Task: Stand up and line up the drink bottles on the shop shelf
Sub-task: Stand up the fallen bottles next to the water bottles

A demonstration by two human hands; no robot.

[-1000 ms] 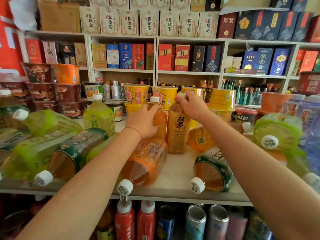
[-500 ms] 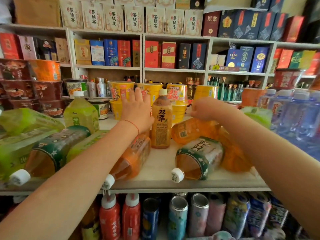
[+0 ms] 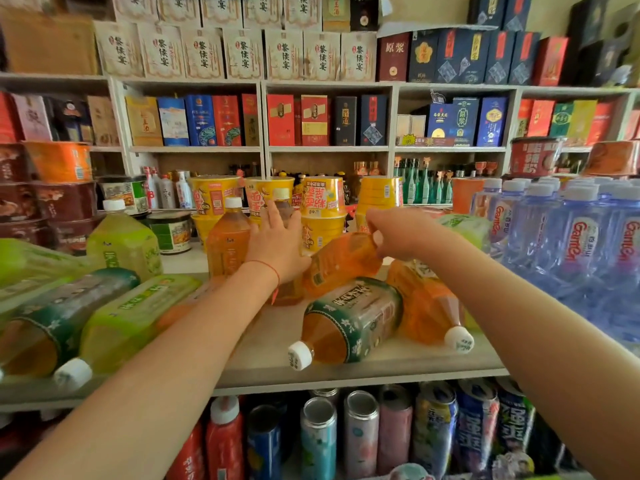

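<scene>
On the pale shelf (image 3: pixel 398 363) one orange tea bottle (image 3: pixel 227 247) stands upright beside a standing green bottle (image 3: pixel 121 244). My left hand (image 3: pixel 277 244) wraps a second upright orange bottle (image 3: pixel 282 199), hiding all but its cap and neck. My right hand (image 3: pixel 391 233) is closed on the top end of an orange bottle (image 3: pixel 341 263) that lies tilted against it. In front lie a green-labelled tea bottle (image 3: pixel 349 323) and another orange bottle (image 3: pixel 427 303), caps toward me. More bottles (image 3: pixel 131 317) lie at the left.
Yellow noodle cups (image 3: pixel 322 202) stand right behind the upright bottles. Several clear water bottles (image 3: pixel 571 244) fill the shelf's right side, and stacked noodle bowls (image 3: pixel 59 199) the far left. Cans and red bottles (image 3: pixel 360 438) stand on the shelf below.
My left hand has shifted from the left upright orange bottle to the right one. My right hand let go of that bottle's top and closed on the lying orange bottle.
</scene>
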